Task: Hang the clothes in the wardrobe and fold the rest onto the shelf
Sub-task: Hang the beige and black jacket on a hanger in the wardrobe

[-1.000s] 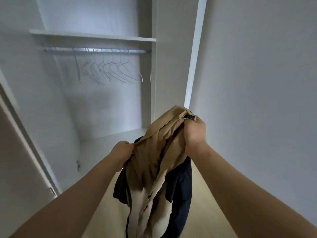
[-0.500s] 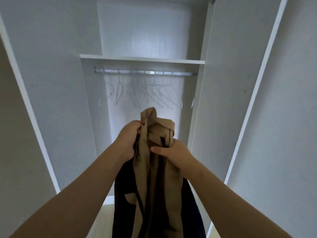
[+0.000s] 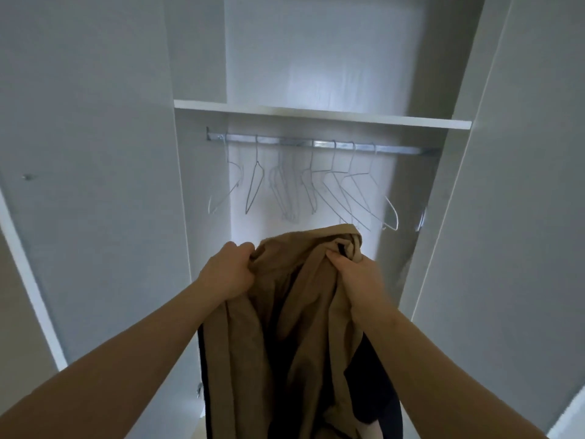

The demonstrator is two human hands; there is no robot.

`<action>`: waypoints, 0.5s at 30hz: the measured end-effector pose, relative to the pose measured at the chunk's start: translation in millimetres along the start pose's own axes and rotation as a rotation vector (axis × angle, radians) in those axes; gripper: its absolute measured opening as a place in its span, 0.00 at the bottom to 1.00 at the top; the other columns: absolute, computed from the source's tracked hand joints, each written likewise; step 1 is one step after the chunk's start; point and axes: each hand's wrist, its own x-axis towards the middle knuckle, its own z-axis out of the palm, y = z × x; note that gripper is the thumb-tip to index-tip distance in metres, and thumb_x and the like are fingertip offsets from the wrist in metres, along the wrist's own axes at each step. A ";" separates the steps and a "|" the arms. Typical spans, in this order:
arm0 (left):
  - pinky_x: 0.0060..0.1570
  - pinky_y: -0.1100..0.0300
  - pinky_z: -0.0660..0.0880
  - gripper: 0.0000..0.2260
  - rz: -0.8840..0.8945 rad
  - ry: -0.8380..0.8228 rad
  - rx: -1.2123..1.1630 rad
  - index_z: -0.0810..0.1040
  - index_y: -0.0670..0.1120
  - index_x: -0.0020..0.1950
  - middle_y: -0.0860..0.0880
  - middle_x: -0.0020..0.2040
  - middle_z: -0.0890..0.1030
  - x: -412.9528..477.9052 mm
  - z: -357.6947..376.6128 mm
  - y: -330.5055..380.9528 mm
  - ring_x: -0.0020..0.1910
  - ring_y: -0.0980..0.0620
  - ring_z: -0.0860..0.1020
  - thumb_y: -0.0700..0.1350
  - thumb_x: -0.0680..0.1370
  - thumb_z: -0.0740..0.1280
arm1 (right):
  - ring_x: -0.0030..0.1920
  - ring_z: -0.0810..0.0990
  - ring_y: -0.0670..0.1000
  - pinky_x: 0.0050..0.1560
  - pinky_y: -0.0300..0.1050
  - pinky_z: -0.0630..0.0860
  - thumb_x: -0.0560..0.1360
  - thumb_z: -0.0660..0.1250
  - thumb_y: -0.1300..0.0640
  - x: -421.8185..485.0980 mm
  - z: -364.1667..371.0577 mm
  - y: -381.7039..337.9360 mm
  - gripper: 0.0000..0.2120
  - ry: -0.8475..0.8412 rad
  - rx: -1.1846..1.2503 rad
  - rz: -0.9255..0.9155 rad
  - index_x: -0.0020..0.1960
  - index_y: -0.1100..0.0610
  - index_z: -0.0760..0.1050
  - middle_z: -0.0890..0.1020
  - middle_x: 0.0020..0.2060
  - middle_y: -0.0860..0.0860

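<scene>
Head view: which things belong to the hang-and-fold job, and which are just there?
Job: tan garment, gripped by left hand and right hand; dark fabric hanging with it; wire hangers on the rail; shelf above.
Just there: wardrobe door at right; small fitting on the left panel.

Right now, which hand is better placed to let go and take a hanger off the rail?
Probably the right hand: the wire hangers nearest it hang lowest, just above its knuckles. The left hand grips the tan garment too and could hold it alone.
</scene>
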 end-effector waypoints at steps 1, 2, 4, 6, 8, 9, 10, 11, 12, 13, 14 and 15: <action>0.35 0.63 0.66 0.04 -0.011 0.008 -0.009 0.70 0.44 0.50 0.49 0.40 0.70 14.9 0.3 -10.2 0.40 0.50 0.73 0.41 0.77 0.60 | 0.39 0.75 0.48 0.48 0.45 0.74 0.75 0.66 0.47 14.7 9.1 0.1 0.10 -0.013 -0.029 -0.007 0.37 0.50 0.71 0.77 0.36 0.48; 0.35 0.64 0.67 0.03 -0.031 -0.003 -0.048 0.70 0.44 0.50 0.50 0.39 0.71 29.7 1.0 -19.6 0.41 0.50 0.73 0.41 0.78 0.59 | 0.38 0.75 0.48 0.48 0.44 0.73 0.75 0.66 0.47 29.3 19.2 0.1 0.11 -0.026 -0.055 -0.016 0.37 0.50 0.71 0.76 0.36 0.48; 0.40 0.62 0.71 0.05 -0.106 -0.064 -0.236 0.72 0.43 0.53 0.47 0.44 0.76 58.3 4.3 -37.3 0.44 0.50 0.74 0.41 0.79 0.59 | 0.40 0.75 0.50 0.49 0.44 0.72 0.76 0.66 0.49 56.9 40.5 1.8 0.11 -0.059 -0.093 -0.025 0.38 0.51 0.70 0.76 0.38 0.50; 0.50 0.54 0.76 0.06 -0.198 -0.128 -0.541 0.74 0.43 0.54 0.43 0.50 0.77 80.6 3.8 -51.7 0.49 0.45 0.77 0.42 0.78 0.62 | 0.42 0.75 0.52 0.51 0.46 0.72 0.76 0.66 0.50 82.5 62.2 1.6 0.10 -0.094 -0.110 -0.027 0.39 0.52 0.70 0.76 0.38 0.50; 0.50 0.51 0.77 0.06 -0.281 -0.164 -0.830 0.75 0.44 0.52 0.42 0.49 0.78 93.8 2.4 -61.4 0.49 0.43 0.78 0.44 0.77 0.65 | 0.44 0.76 0.52 0.52 0.47 0.73 0.75 0.67 0.50 105.2 79.4 3.2 0.08 -0.152 -0.092 -0.014 0.40 0.52 0.72 0.77 0.39 0.50; 0.46 0.53 0.78 0.07 -0.317 -0.165 -0.934 0.75 0.44 0.53 0.42 0.48 0.79 100.4 3.2 -65.5 0.47 0.43 0.79 0.45 0.77 0.65 | 0.45 0.77 0.53 0.53 0.47 0.74 0.74 0.68 0.51 115.7 87.0 5.4 0.08 -0.188 -0.097 -0.002 0.42 0.53 0.73 0.78 0.41 0.51; 0.41 0.56 0.78 0.08 -0.358 -0.148 -1.022 0.77 0.44 0.53 0.43 0.46 0.80 107.1 4.8 -69.2 0.45 0.45 0.79 0.47 0.77 0.65 | 0.47 0.78 0.54 0.53 0.47 0.75 0.73 0.69 0.51 125.9 94.3 8.1 0.07 -0.220 -0.112 0.006 0.44 0.55 0.74 0.79 0.43 0.52; 0.36 0.58 0.77 0.08 -0.406 -0.112 -1.100 0.78 0.44 0.51 0.43 0.43 0.81 112.8 4.9 -71.5 0.42 0.46 0.80 0.48 0.78 0.65 | 0.47 0.78 0.54 0.52 0.47 0.75 0.73 0.69 0.52 134.7 100.7 11.6 0.07 -0.249 -0.125 0.012 0.45 0.55 0.75 0.79 0.44 0.53; 0.32 0.60 0.77 0.08 -0.463 -0.070 -1.171 0.79 0.45 0.47 0.44 0.39 0.82 118.5 3.6 -73.9 0.39 0.47 0.79 0.48 0.78 0.64 | 0.46 0.78 0.53 0.49 0.45 0.76 0.73 0.70 0.53 143.0 107.2 15.3 0.07 -0.278 -0.130 0.017 0.45 0.55 0.75 0.80 0.44 0.53; 0.28 0.62 0.76 0.09 -0.513 -0.036 -1.239 0.79 0.45 0.44 0.45 0.34 0.82 124.6 2.3 -77.1 0.36 0.48 0.79 0.49 0.78 0.64 | 0.44 0.78 0.51 0.45 0.43 0.75 0.73 0.70 0.53 150.0 113.6 18.6 0.06 -0.308 -0.138 0.017 0.43 0.54 0.74 0.79 0.42 0.52; 0.25 0.63 0.76 0.10 -0.555 -0.014 -1.301 0.80 0.45 0.41 0.46 0.31 0.83 130.3 0.9 -81.0 0.34 0.49 0.79 0.49 0.78 0.64 | 0.43 0.77 0.50 0.43 0.41 0.74 0.73 0.69 0.54 157.1 120.3 22.6 0.05 -0.341 -0.150 0.016 0.43 0.52 0.74 0.79 0.41 0.50; 0.25 0.63 0.76 0.11 -0.586 -0.001 -1.355 0.80 0.44 0.41 0.46 0.30 0.83 136.1 -0.7 -85.5 0.33 0.49 0.80 0.50 0.77 0.65 | 0.42 0.77 0.50 0.42 0.41 0.74 0.73 0.69 0.54 165.3 128.1 26.1 0.05 -0.377 -0.156 0.018 0.43 0.52 0.74 0.79 0.40 0.50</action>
